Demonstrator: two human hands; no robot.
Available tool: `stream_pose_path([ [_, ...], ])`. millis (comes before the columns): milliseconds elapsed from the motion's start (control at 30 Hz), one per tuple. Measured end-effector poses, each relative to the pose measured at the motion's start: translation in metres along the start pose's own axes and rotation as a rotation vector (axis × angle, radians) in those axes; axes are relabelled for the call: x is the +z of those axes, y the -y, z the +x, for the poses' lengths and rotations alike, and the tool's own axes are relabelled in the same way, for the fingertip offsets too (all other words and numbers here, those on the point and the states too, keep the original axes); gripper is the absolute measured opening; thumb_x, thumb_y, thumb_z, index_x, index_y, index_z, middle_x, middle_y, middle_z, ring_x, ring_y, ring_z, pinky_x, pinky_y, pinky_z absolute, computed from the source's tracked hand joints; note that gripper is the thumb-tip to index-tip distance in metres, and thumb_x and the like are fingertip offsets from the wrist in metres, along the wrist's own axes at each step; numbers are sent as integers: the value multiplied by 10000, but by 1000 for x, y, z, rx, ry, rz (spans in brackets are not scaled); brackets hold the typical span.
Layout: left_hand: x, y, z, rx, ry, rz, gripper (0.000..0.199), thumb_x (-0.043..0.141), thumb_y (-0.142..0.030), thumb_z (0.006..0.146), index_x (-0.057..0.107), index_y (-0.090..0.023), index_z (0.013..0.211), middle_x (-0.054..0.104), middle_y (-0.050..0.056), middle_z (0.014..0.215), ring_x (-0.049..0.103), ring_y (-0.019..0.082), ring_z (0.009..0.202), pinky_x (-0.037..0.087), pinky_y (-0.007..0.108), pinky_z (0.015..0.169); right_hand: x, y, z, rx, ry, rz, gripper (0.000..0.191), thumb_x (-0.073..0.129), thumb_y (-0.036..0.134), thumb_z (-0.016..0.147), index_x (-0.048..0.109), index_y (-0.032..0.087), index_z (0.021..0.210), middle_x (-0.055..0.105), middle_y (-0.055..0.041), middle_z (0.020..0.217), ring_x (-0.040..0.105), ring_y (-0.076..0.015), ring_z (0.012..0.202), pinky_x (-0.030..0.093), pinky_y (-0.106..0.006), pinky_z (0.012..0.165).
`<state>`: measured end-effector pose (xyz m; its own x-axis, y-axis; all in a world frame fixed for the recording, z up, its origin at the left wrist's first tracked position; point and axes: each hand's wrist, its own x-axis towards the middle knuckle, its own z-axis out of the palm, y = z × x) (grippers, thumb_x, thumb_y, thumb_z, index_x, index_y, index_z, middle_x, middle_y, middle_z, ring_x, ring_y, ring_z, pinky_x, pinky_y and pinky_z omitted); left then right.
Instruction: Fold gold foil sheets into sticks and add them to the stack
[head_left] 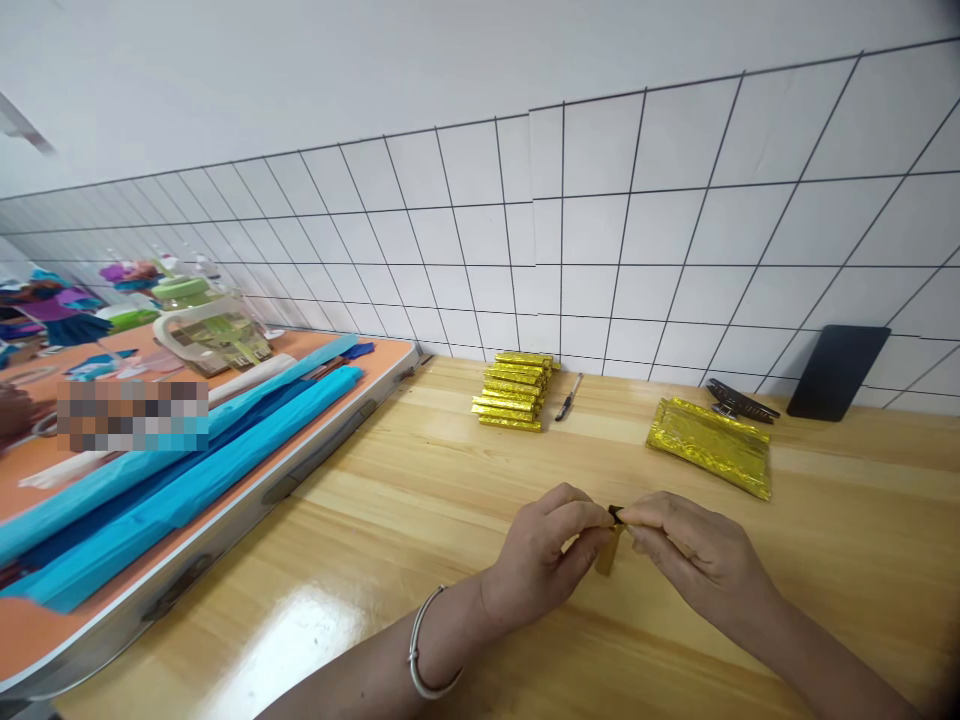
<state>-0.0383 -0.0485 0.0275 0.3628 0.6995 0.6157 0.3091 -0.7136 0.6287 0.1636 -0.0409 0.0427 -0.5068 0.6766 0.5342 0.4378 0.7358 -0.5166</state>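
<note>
Over the front of the wooden table, my left hand (544, 550) and my right hand (697, 545) meet, fingertips almost touching. Both pinch the top of a small gold foil strip (608, 555), whose lower part hangs down between them. A dark bit shows at its top edge, and the fingers cover much of the rest. Beyond my left hand lies a stack of gold foil rolls (517, 390), with a black-tipped pen (569, 397) alongside. Behind my right hand a flat sheaf of gold foil (709, 445) rests on the table, touching a dark hair clip (741, 402).
A dark phone (840, 372) leans against the grid-patterned wall at the back right. At left, an orange-topped table (390, 362) bears long blue paper rolls (202, 460) and a clear bottle with a green lid (184, 290). A person's hand (13, 408) shows at the far left edge.
</note>
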Motion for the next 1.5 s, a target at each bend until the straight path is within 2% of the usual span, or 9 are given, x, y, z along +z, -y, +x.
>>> stream_pose_path([
  [200,-4,-3,4,45,-5,7,117,534,-103,840,589,-143,935,595,68,804,561,116,731,468,213,646,-4,-3,1,-12,13,51,228,487,92,855,597,241,987,580,-29,917,572,-118,822,468,-230,691],
  [400,-3,-5,5,46,-13,37,108,533,-109,841,592,-143,924,605,67,793,570,114,712,474,209,633,-3,0,1,19,-1,36,219,494,92,848,599,237,974,580,-28,903,568,-123,820,464,-237,700],
  [867,-2,-5,3,47,-45,53,128,555,-88,817,582,-155,923,610,51,782,571,110,705,467,200,629,-6,5,4,-8,-1,8,166,503,124,855,599,235,933,597,-19,855,576,-117,768,464,-219,667],
  [1267,-4,-8,7,-44,-31,28,26,576,-161,818,571,-143,837,615,28,725,549,102,653,447,209,614,-5,5,4,4,0,19,156,497,143,858,602,236,925,598,-16,832,580,-116,738,475,-224,642],
  [1500,0,-9,6,-102,-82,18,33,584,-166,805,559,-149,791,593,10,677,523,94,618,430,205,589,-4,9,5,-5,0,32,165,509,119,848,599,237,920,590,-15,832,568,-112,749,463,-222,653],
])
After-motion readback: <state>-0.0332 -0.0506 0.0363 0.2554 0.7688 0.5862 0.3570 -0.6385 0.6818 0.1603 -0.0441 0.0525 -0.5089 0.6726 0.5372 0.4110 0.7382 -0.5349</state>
